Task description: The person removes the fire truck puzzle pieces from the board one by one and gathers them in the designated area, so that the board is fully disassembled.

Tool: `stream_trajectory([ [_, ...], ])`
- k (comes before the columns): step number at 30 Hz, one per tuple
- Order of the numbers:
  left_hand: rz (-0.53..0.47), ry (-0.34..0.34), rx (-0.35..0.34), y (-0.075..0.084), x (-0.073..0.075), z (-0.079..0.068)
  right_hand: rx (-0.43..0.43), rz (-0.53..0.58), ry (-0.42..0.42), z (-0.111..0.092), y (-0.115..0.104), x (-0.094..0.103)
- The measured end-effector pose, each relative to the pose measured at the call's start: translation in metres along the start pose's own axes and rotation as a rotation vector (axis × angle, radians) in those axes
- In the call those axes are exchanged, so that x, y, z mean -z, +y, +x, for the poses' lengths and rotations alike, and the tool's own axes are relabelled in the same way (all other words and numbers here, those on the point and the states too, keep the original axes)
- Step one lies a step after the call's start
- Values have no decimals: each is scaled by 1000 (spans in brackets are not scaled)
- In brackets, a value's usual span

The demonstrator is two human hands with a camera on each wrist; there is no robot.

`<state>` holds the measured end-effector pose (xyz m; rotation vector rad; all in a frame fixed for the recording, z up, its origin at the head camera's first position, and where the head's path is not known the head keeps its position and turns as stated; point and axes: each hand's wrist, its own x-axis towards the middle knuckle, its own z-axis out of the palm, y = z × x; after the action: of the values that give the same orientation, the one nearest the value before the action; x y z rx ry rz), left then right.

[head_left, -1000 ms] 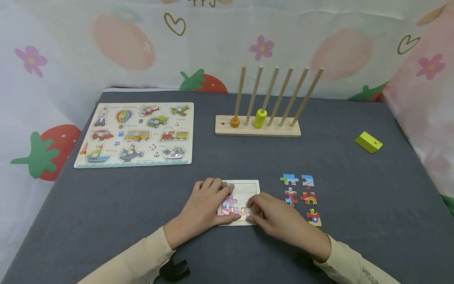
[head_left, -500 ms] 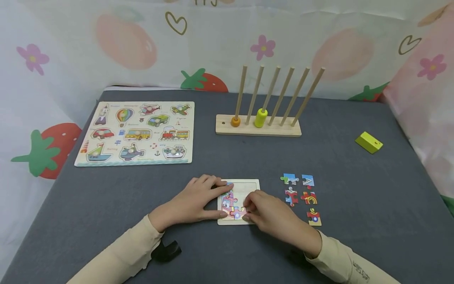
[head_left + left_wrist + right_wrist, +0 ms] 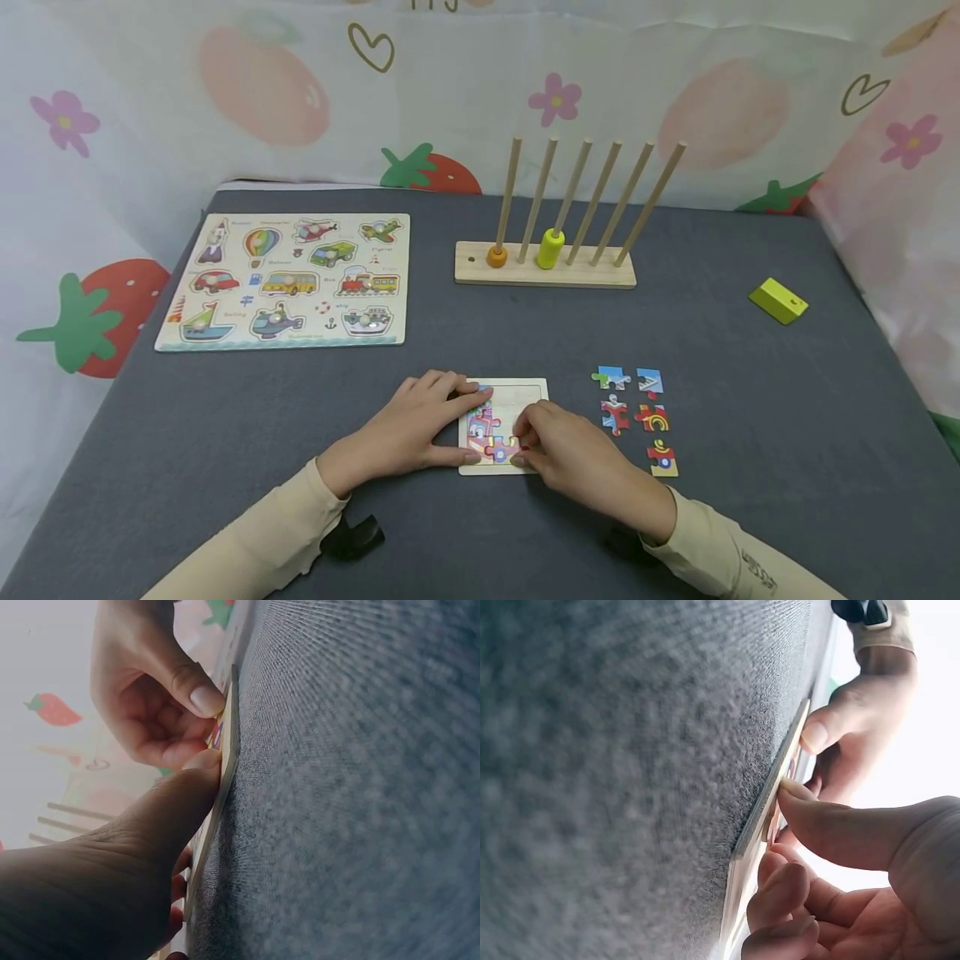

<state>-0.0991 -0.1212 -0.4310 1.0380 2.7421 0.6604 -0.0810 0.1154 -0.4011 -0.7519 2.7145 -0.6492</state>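
Observation:
A small wooden puzzle board (image 3: 528, 390) lies on the cloth, with a few pink jigsaw pieces (image 3: 480, 429) along its left side. My left hand (image 3: 401, 429) rests on the board's left edge, fingers stretched over its upper left and thumb on its lower left. At the board's lower right, my right hand (image 3: 573, 454) pinches a pink puzzle piece (image 3: 500, 450) between thumb and fingers. The piece lies in the bottom row beside the corner piece; its right end is hidden by the fingers. In the left wrist view, my right thumb (image 3: 202, 697) presses near the board's surface.
Several loose jigsaw pieces (image 3: 655, 418) lie right of the board. Behind stands a wooden peg rack (image 3: 585, 277) with orange and yellow-green beads. A vehicle peg puzzle (image 3: 322, 287) lies at the back left, a yellow block (image 3: 779, 301) at the right. Patterned fabric hangs behind the table.
My left hand has drawn back to the left, its thumb moving off the bottom row. The right hand has shifted slightly left, and more of the pinched puzzle piece shows. The last half second shows little motion.

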Motion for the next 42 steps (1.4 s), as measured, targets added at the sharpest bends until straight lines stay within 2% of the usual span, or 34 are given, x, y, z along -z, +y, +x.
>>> stream_trajectory([
  [10,-8,-3,7,1,2,0,-5,11,33,1,1,-1],
  [18,-4,2,2,0,2,0,-57,124,15,5,1,-1],
  [28,0,-2,8,0,1,0,-26,236,-23,5,6,1],
  [33,7,-6,9,0,0,0,-39,297,-22,0,13,13],
  [38,4,-11,8,0,0,0,-59,302,15,-11,29,32],
  [42,-2,-15,10,0,0,1,-79,304,-4,-24,45,46],
])
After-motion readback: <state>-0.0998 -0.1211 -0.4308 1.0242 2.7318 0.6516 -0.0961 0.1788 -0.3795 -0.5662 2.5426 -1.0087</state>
